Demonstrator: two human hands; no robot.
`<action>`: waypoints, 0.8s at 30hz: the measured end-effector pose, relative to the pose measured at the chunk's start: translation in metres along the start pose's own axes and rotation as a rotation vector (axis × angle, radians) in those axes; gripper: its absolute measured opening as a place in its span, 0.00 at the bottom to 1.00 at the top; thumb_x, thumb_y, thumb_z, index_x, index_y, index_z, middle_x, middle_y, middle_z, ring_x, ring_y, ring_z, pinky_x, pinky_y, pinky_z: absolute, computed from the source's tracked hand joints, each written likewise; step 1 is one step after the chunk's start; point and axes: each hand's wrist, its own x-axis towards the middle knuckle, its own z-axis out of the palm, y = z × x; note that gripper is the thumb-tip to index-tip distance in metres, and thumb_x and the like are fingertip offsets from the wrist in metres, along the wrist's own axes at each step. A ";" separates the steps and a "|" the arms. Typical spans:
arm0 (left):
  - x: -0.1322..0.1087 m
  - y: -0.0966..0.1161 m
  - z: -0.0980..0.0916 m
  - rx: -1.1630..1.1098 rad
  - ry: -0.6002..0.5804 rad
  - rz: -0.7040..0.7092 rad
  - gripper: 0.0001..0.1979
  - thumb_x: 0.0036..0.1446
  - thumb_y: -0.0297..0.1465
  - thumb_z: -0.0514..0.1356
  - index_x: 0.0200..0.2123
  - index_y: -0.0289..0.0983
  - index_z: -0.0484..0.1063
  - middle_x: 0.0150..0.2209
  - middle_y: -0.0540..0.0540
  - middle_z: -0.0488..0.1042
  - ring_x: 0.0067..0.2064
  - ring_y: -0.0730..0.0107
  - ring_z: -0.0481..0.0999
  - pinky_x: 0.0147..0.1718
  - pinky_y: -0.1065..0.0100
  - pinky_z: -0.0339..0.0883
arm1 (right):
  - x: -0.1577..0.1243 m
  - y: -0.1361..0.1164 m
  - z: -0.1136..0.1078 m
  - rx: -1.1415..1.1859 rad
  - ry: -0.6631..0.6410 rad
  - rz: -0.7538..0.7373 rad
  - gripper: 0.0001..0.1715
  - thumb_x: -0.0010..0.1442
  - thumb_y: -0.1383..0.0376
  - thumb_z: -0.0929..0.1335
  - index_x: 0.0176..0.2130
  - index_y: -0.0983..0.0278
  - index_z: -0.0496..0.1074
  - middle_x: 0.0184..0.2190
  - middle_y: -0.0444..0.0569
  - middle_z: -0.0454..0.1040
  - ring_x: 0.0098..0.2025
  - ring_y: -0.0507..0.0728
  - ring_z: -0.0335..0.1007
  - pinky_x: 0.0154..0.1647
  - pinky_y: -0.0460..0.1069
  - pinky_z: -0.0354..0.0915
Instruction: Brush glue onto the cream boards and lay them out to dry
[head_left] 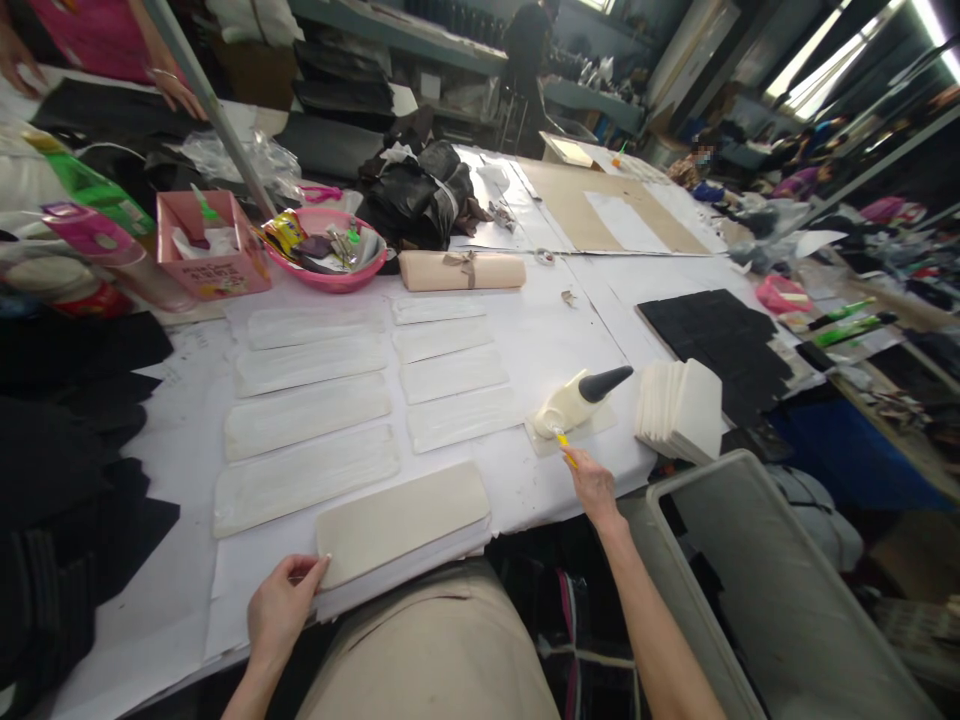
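My left hand [283, 608] pinches the near left corner of a beige rounded panel [405, 520], the top one of a stack at the table's front edge. In my right hand [592, 485] is a yellow-handled brush [568, 456], its head at the opening of a cream glue bottle [566, 408]. The bottle lies tilted on a small pad, its dark conical end pointing right. Beyond the stack, several pale strips [307, 415] lie in two columns, with a shiny, wet-looking surface.
Right of the bottle stands a stack of white pieces [679, 405] near a grey bin [750, 560]. Black sheets [712, 335] lie behind it. A pink basket [337, 275], pink box [210, 250] and peach roll [461, 270] line the back. Black pieces [60, 480] fill the left.
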 end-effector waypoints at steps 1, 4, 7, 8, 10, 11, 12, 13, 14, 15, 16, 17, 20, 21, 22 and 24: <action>-0.001 0.001 0.000 -0.004 0.005 0.005 0.18 0.46 0.50 0.56 0.28 0.42 0.70 0.21 0.49 0.75 0.30 0.52 0.76 0.29 0.61 0.63 | -0.004 -0.001 -0.002 0.014 0.007 0.006 0.21 0.65 0.56 0.60 0.49 0.60 0.75 0.43 0.53 0.79 0.40 0.61 0.76 0.39 0.52 0.69; -0.001 0.002 0.000 -0.020 0.034 0.051 0.17 0.45 0.50 0.56 0.27 0.42 0.69 0.23 0.48 0.76 0.31 0.53 0.76 0.30 0.61 0.63 | -0.018 -0.009 -0.007 0.049 0.056 0.035 0.22 0.66 0.54 0.60 0.50 0.60 0.74 0.45 0.53 0.78 0.44 0.61 0.76 0.43 0.53 0.69; 0.001 0.000 0.002 -0.046 0.045 0.091 0.17 0.44 0.49 0.57 0.26 0.42 0.69 0.24 0.48 0.76 0.31 0.55 0.76 0.30 0.62 0.64 | -0.030 -0.023 -0.010 0.135 0.123 0.135 0.23 0.65 0.52 0.60 0.49 0.60 0.74 0.42 0.52 0.79 0.42 0.61 0.76 0.43 0.54 0.69; 0.002 -0.001 0.002 -0.060 0.034 0.087 0.17 0.43 0.50 0.57 0.25 0.41 0.69 0.23 0.48 0.76 0.30 0.55 0.76 0.30 0.62 0.64 | -0.034 -0.030 -0.010 0.206 0.151 0.188 0.23 0.65 0.51 0.61 0.49 0.61 0.74 0.39 0.52 0.79 0.40 0.61 0.77 0.43 0.54 0.70; 0.004 -0.003 0.003 -0.110 -0.003 0.063 0.18 0.43 0.50 0.57 0.26 0.40 0.70 0.20 0.49 0.74 0.27 0.57 0.75 0.28 0.62 0.64 | -0.040 -0.045 -0.010 0.413 0.216 0.299 0.24 0.64 0.50 0.63 0.50 0.64 0.72 0.33 0.51 0.79 0.36 0.59 0.77 0.40 0.54 0.71; 0.005 -0.004 0.003 -0.151 -0.023 0.045 0.19 0.43 0.50 0.57 0.27 0.40 0.70 0.19 0.49 0.74 0.26 0.58 0.74 0.27 0.63 0.64 | -0.043 -0.055 -0.009 0.532 0.250 0.346 0.25 0.63 0.50 0.64 0.50 0.65 0.72 0.31 0.50 0.78 0.34 0.59 0.77 0.38 0.53 0.72; 0.005 -0.005 0.003 -0.204 -0.046 0.027 0.20 0.42 0.50 0.58 0.28 0.39 0.71 0.19 0.49 0.73 0.24 0.60 0.73 0.25 0.64 0.63 | -0.046 -0.065 -0.007 0.647 0.277 0.386 0.26 0.62 0.50 0.65 0.50 0.66 0.71 0.30 0.50 0.77 0.33 0.58 0.77 0.35 0.53 0.73; 0.004 -0.004 0.003 -0.264 -0.071 0.010 0.21 0.42 0.50 0.59 0.28 0.38 0.71 0.19 0.49 0.73 0.23 0.62 0.72 0.23 0.65 0.63 | -0.049 -0.076 -0.004 0.752 0.289 0.418 0.26 0.61 0.50 0.66 0.50 0.67 0.71 0.30 0.49 0.77 0.31 0.58 0.77 0.33 0.52 0.73; 0.004 -0.004 0.003 -0.329 -0.094 -0.005 0.21 0.41 0.49 0.59 0.29 0.37 0.72 0.19 0.49 0.73 0.22 0.63 0.72 0.21 0.66 0.62 | -0.053 -0.088 -0.001 0.843 0.283 0.446 0.26 0.61 0.51 0.67 0.49 0.67 0.70 0.29 0.49 0.77 0.30 0.58 0.77 0.32 0.51 0.73; 0.003 -0.003 0.003 -0.390 -0.122 -0.013 0.21 0.40 0.49 0.60 0.29 0.36 0.72 0.19 0.49 0.73 0.22 0.65 0.71 0.20 0.67 0.61 | -0.057 -0.101 0.003 0.922 0.256 0.471 0.25 0.60 0.51 0.68 0.49 0.66 0.70 0.29 0.48 0.77 0.30 0.57 0.77 0.30 0.50 0.72; 0.002 -0.002 0.003 -0.439 -0.142 -0.018 0.21 0.39 0.48 0.61 0.29 0.36 0.72 0.18 0.49 0.72 0.22 0.66 0.70 0.19 0.68 0.60 | -0.062 -0.115 0.009 0.989 0.213 0.494 0.25 0.59 0.51 0.69 0.48 0.66 0.70 0.28 0.48 0.77 0.29 0.57 0.77 0.29 0.49 0.72; 0.002 0.000 0.002 -0.478 -0.156 -0.021 0.20 0.39 0.47 0.62 0.29 0.35 0.72 0.18 0.49 0.72 0.21 0.67 0.70 0.18 0.69 0.59 | -0.067 -0.130 0.015 1.048 0.154 0.514 0.25 0.59 0.51 0.69 0.48 0.66 0.70 0.28 0.47 0.77 0.28 0.57 0.77 0.28 0.48 0.72; 0.002 0.002 0.001 -0.557 -0.167 -0.043 0.18 0.38 0.44 0.62 0.27 0.35 0.71 0.17 0.50 0.71 0.20 0.70 0.69 0.17 0.71 0.58 | -0.082 -0.174 0.043 1.168 -0.060 0.538 0.25 0.58 0.50 0.70 0.47 0.65 0.70 0.27 0.46 0.77 0.27 0.56 0.77 0.25 0.47 0.71; 0.003 0.002 0.000 -0.577 -0.170 -0.051 0.17 0.38 0.43 0.62 0.26 0.35 0.71 0.16 0.50 0.71 0.19 0.70 0.69 0.16 0.72 0.58 | -0.086 -0.188 0.053 1.190 -0.129 0.534 0.25 0.58 0.50 0.70 0.46 0.65 0.70 0.26 0.46 0.77 0.26 0.56 0.77 0.25 0.47 0.70; 0.003 0.002 0.000 -0.592 -0.178 -0.053 0.16 0.38 0.42 0.62 0.26 0.35 0.71 0.16 0.50 0.71 0.19 0.71 0.69 0.16 0.72 0.58 | -0.090 -0.201 0.064 1.207 -0.193 0.525 0.25 0.58 0.49 0.69 0.46 0.65 0.70 0.26 0.46 0.77 0.26 0.56 0.77 0.24 0.47 0.70; 0.004 0.002 -0.002 -0.606 -0.201 -0.044 0.14 0.40 0.40 0.61 0.26 0.35 0.71 0.16 0.50 0.71 0.18 0.71 0.69 0.16 0.73 0.58 | -0.098 -0.223 0.083 1.219 -0.305 0.496 0.26 0.57 0.48 0.69 0.45 0.65 0.71 0.25 0.45 0.77 0.25 0.56 0.77 0.24 0.46 0.70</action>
